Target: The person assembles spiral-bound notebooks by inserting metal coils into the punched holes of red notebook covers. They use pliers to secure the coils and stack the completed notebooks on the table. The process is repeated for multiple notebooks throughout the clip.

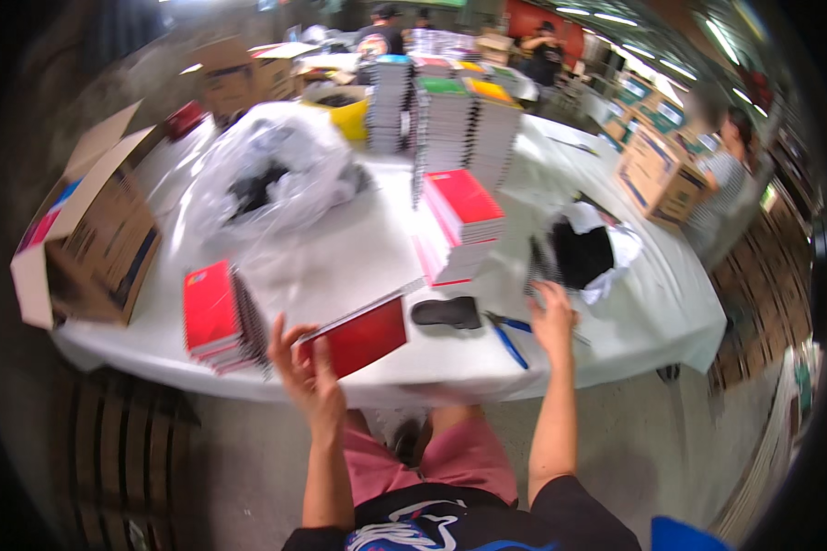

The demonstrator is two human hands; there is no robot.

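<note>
My left hand (314, 372) grips a red-covered notebook (363, 338) near the table's front edge, thumb on its cover, the notebook tilted. To the right, my right hand (553, 317) has its fingers curled on dark spiral binding coils (544, 262); a thin coil end seems to stick out below it. Just left of that hand lie pliers with blue handles (508, 342) and a dark oblong thing (446, 313) whose kind I cannot make out. Beyond them stands a stack of red notebooks (459, 225). More red spiral notebooks (213, 312) are piled left of my left hand.
An open cardboard box (106, 243) stands at the left edge. A clear plastic bag (271, 174) with dark contents lies behind. White wrapping with black contents (586, 248) is at right. Tall notebook stacks (443, 124) rise farther back. A person at right holds a carton (660, 174).
</note>
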